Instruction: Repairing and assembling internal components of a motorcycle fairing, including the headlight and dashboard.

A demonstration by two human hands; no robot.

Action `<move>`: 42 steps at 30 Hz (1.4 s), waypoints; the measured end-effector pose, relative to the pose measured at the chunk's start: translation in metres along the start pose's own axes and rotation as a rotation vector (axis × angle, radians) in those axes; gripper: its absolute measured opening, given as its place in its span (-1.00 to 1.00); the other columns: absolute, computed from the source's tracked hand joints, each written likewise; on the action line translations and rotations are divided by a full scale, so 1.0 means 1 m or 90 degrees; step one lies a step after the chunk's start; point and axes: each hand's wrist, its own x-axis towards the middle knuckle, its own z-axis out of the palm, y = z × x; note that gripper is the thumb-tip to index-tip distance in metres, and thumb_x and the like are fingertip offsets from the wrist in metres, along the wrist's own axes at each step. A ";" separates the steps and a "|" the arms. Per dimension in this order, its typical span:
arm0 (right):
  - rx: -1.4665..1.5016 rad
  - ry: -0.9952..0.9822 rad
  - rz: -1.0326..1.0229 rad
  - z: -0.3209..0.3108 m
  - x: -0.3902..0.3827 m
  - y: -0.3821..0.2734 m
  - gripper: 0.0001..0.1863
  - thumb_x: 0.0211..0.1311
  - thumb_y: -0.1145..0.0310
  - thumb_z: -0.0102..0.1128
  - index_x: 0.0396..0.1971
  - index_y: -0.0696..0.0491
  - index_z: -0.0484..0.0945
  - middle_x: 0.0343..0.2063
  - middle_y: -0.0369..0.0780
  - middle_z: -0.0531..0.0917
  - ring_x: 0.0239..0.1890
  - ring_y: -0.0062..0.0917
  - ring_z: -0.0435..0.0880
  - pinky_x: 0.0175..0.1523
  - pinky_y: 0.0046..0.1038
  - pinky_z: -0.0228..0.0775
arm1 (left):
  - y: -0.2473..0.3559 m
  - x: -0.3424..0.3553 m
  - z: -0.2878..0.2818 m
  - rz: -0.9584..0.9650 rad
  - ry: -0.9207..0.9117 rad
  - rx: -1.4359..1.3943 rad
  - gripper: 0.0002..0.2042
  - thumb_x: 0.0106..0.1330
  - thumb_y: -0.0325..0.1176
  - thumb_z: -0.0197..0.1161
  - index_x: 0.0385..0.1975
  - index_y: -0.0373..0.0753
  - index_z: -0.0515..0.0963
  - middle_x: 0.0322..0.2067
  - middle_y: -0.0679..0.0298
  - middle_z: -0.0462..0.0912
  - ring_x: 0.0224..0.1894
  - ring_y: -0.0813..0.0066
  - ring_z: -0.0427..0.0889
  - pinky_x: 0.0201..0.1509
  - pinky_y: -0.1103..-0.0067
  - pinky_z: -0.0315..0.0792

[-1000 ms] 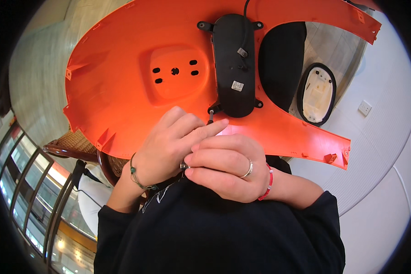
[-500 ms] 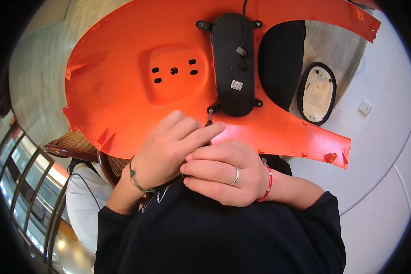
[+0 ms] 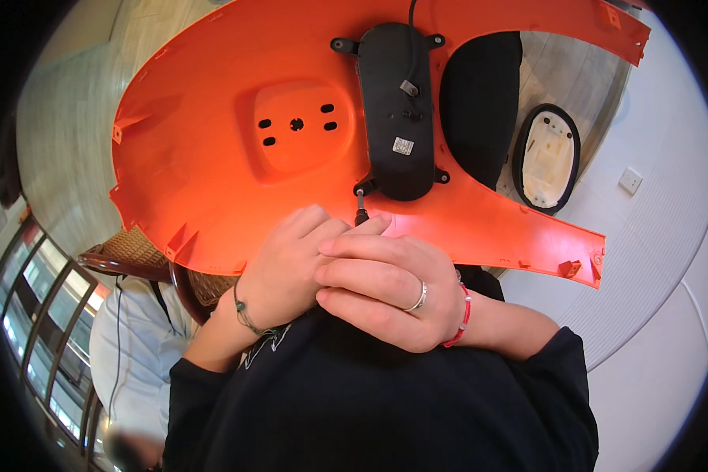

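A screwdriver (image 3: 361,211) has its tip at the lower-left bracket of a black oblong unit (image 3: 393,118) lying on a large orange plastic panel (image 3: 181,157). My left hand (image 3: 291,267) is closed around the screwdriver's handle, its fingers below the bracket. My right hand (image 3: 385,291), with a silver ring, is curled over the handle's near end and overlaps my left fingers, hiding most of the handle. A black cable (image 3: 413,47) runs along the top of the unit, and several slotted holes show in the panel's recess.
A black pad (image 3: 480,110) sits inside the panel's cut-out, beside an oval cream part (image 3: 547,157) with a black rim. A woven chair (image 3: 138,244) is under the panel at left. Another person in light clothing (image 3: 130,338) is at lower left, near railings. A wall socket (image 3: 629,181) shows at right.
The other person at lower left has come further into view. My hands have shifted slightly on the screwdriver, my left lower and my right turned a little. The panel sits slightly further left in view.
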 end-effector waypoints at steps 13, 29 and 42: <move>-0.009 -0.019 0.007 0.000 -0.003 -0.003 -0.72 -0.03 0.54 0.30 -0.23 0.10 0.58 -0.14 -0.18 0.63 -0.11 -0.37 0.69 -0.36 -0.56 0.42 | -0.004 -0.006 0.003 0.046 0.018 0.093 -0.69 0.05 -0.38 0.24 -0.17 -0.28 0.59 -0.44 0.33 0.51 -0.46 0.36 0.40 -0.38 0.47 0.31; -0.012 -0.003 0.019 0.010 0.010 -0.005 -0.69 -0.07 0.57 0.34 -0.22 0.14 0.61 -0.12 -0.17 0.61 -0.11 -0.34 0.66 -0.23 -0.48 0.54 | -0.017 -0.009 -0.008 0.006 0.054 0.083 -0.71 0.03 -0.40 0.21 -0.19 -0.24 0.57 -0.53 0.37 0.44 -0.48 0.42 0.38 -0.39 0.54 0.30; 0.003 0.023 0.022 0.007 0.000 -0.001 -0.64 -0.17 0.59 0.38 -0.24 0.12 0.60 -0.19 -0.17 0.57 -0.19 -0.35 0.61 -0.26 -0.44 0.53 | -0.008 0.001 0.000 0.031 0.077 0.059 -0.82 0.00 -0.40 0.22 -0.36 -0.22 0.60 -0.59 0.39 0.41 -0.47 0.44 0.39 -0.44 0.55 0.28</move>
